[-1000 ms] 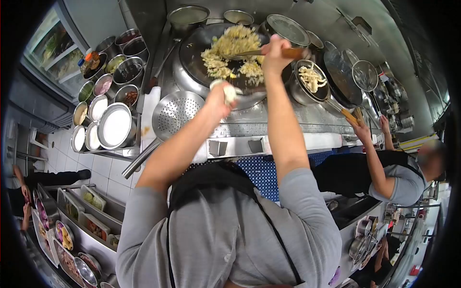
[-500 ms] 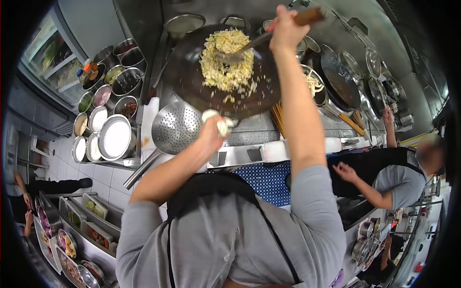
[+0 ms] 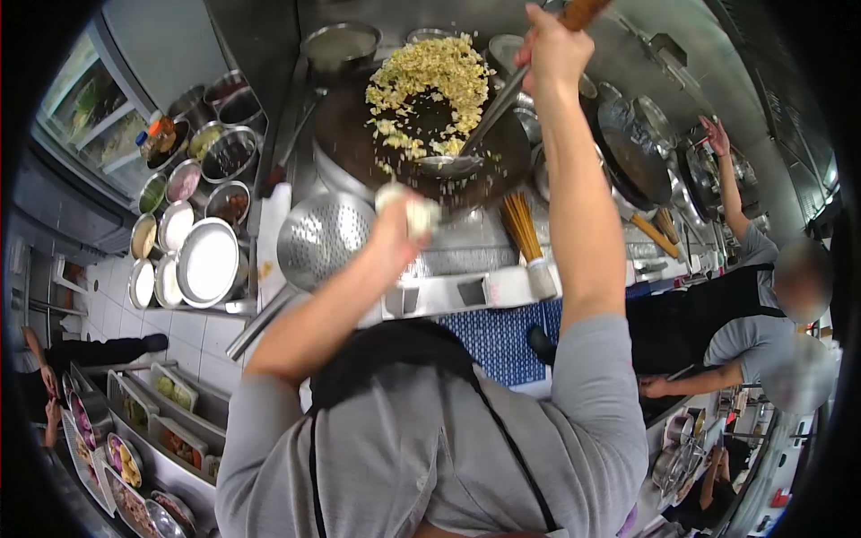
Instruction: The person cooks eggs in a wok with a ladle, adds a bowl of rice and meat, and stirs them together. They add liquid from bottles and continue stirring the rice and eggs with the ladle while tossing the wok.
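My left hand (image 3: 395, 235) is closed around a folded pale cloth (image 3: 420, 217) at the near rim of a large dark wok (image 3: 345, 134). The wok's handle is hidden by the cloth. Fried rice with egg-yellow bits (image 3: 430, 67) is spread in a ring in the air and along the wok's far side, with loose grains scattered nearer. My right hand (image 3: 554, 58) grips a long metal ladle (image 3: 453, 165) near its wooden handle end. The ladle's bowl is low in the wok, in front of the rice.
A perforated strainer (image 3: 325, 238) lies left of the wok, its handle toward me. A bamboo brush (image 3: 522, 224) stands right of it. Several ingredient pots (image 3: 208, 260) crowd the left. More woks (image 3: 632, 157) line the right, where a person in a black apron (image 3: 695, 318) stands close.
The rice has flown up and away toward the far rim, spreading into a ring. The ladle has swung toward me. My right hand has shifted right. The co-worker's raised arm has moved up.
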{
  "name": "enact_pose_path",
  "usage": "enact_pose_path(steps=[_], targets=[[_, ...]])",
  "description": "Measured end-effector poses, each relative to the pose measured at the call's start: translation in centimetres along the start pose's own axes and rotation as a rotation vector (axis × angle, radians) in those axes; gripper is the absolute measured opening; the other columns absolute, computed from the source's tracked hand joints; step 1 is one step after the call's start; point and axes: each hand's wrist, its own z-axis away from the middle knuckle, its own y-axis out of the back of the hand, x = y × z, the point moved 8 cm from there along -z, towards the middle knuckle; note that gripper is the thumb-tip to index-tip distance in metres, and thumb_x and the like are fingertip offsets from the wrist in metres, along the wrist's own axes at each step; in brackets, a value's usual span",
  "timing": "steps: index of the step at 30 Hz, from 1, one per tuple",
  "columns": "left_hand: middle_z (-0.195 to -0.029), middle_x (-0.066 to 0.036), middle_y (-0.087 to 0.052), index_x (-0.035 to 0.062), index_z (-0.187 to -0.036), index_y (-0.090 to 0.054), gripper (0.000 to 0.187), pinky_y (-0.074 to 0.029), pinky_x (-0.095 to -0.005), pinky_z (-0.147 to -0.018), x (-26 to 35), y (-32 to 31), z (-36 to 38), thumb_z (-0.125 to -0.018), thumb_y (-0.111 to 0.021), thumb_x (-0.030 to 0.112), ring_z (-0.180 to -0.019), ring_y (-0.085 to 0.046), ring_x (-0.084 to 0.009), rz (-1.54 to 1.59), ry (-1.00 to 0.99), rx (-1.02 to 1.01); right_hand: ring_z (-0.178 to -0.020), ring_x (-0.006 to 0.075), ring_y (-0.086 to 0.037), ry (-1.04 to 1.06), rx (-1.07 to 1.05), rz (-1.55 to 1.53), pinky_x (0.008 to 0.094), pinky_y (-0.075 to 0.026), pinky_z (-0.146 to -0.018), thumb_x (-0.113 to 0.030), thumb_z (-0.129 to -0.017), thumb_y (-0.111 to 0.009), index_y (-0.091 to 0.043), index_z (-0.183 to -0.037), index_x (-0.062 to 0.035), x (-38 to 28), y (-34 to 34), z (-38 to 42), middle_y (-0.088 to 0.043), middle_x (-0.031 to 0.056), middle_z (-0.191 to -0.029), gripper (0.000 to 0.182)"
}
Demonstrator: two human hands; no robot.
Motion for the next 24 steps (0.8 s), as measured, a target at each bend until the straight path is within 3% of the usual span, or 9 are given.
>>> enact_pose_path(steps=[2,4,7,9,11,12,15,20,24], targets=[[-0.077,-0.009,-0.061,0.0086,-0.092,-0.053,0.006,-0.041,-0.0273,-0.038,2.0,-1.1,-6.0,-0.087,-0.051,0.012,-0.058,-0.058,-0.0206,0.011,0.034,-0.049,-0.032,0.0117,-0.035,0.011,-0.010,0.015,0.0284,-0.029,-0.031,-0.011,-0.084,-0.067,-0.046,-0.067,-0.0104,0.6,-0.3,-1.3,-0.039,-0.0023,-0.047,0.027],[-0.071,-0.008,-0.059,0.0099,-0.085,-0.054,0.004,-0.036,-0.0247,-0.033,2.1,0.0,-11.4,-0.086,-0.052,0.014,-0.050,-0.054,-0.0186,-0.003,0.036,-0.138,-0.035,0.0126,-0.037,0.109,-0.068,-0.096,0.0302,-0.034,-0.036,-0.008,-0.084,-0.067,-0.046,-0.065,-0.0084,-2.4,-0.2,-0.4,-0.040,0.0003,-0.047,0.028],[-0.070,-0.007,-0.059,0.0106,-0.084,-0.056,0.007,-0.036,-0.0243,-0.034,2.4,1.9,-13.8,-0.083,-0.056,0.017,-0.049,-0.054,-0.0183,-0.099,0.089,-0.010,-0.038,0.0122,-0.037,0.336,-0.137,-0.149,0.0311,-0.038,-0.039,-0.010,-0.088,-0.062,-0.042,-0.064,-0.0096,-5.9,1.7,4.0,-0.039,0.0012,-0.047,0.031],[-0.071,-0.006,-0.059,0.0111,-0.084,-0.056,0.007,-0.037,-0.0248,-0.035,2.4,2.0,-14.1,-0.083,-0.057,0.018,-0.051,-0.054,-0.0183,-0.124,0.097,-0.026,-0.038,0.0121,-0.039,0.421,-0.179,-0.230,0.0312,-0.039,-0.040,-0.009,-0.091,-0.056,-0.038,-0.062,-0.0111,-2.2,3.7,6.7,-0.040,0.0014,-0.046,0.034],[-0.071,-0.006,-0.059,0.0119,-0.084,-0.057,0.008,-0.039,-0.0243,-0.036,2.7,2.3,-13.6,-0.084,-0.058,0.020,-0.053,-0.055,-0.0190,-0.145,0.085,0.003,-0.041,0.0120,-0.043,0.557,-0.157,0.147,0.0309,-0.044,-0.044,-0.007,-0.094,-0.054,-0.038,-0.063,-0.0092,7.3,5.7,9.3,-0.044,0.0032,-0.048,0.034],[-0.072,-0.006,-0.059,0.0124,-0.084,-0.057,0.010,-0.039,-0.0234,-0.036,2.7,1.8,-12.9,-0.085,-0.058,0.022,-0.055,-0.056,-0.0195,-0.152,0.073,0.036,-0.043,0.0122,-0.046,0.296,-0.172,-0.023,0.0302,-0.044,-0.046,-0.006,-0.094,-0.056,-0.038,-0.063,-0.0089,13.0,6.1,10.3,-0.046,0.0035,-0.049,0.036],[-0.074,-0.004,-0.059,0.0143,-0.086,-0.058,0.014,-0.045,-0.0261,-0.044,2.5,2.2,-12.4,-0.085,-0.060,0.029,-0.059,-0.057,-0.0193,-0.221,0.053,0.057,-0.043,0.0087,-0.047,0.421,-0.184,0.229,0.0243,-0.038,-0.042,-0.013,-0.091,-0.065,-0.042,-0.063,-0.0097,15.5,3.7,6.0,-0.048,0.0007,-0.051,0.037],[-0.075,-0.003,-0.059,0.0151,-0.087,-0.058,0.015,-0.050,-0.0305,-0.051,3.2,2.0,-11.1,-0.084,-0.061,0.029,-0.065,-0.060,-0.0188,-0.321,0.001,0.088,-0.039,0.0093,-0.045,0.257,-0.192,-0.118,0.0261,-0.038,-0.040,-0.012,-0.087,-0.068,-0.041,-0.062,-0.0093,9.1,-2.1,2.8,-0.046,0.0000,-0.049,0.038],[-0.077,-0.004,-0.060,0.0146,-0.091,-0.059,0.017,-0.052,-0.0323,-0.054,2.8,2.4,-10.3,-0.084,-0.061,0.030,-0.068,-0.063,-0.0198,-0.363,0.014,0.088,-0.047,0.0078,-0.047,0.319,-0.201,-0.047,0.0249,-0.040,-0.048,-0.011,-0.087,-0.065,-0.041,-0.063,-0.0078,18.2,-0.8,3.4,-0.045,-0.0007,-0.048,0.034]])
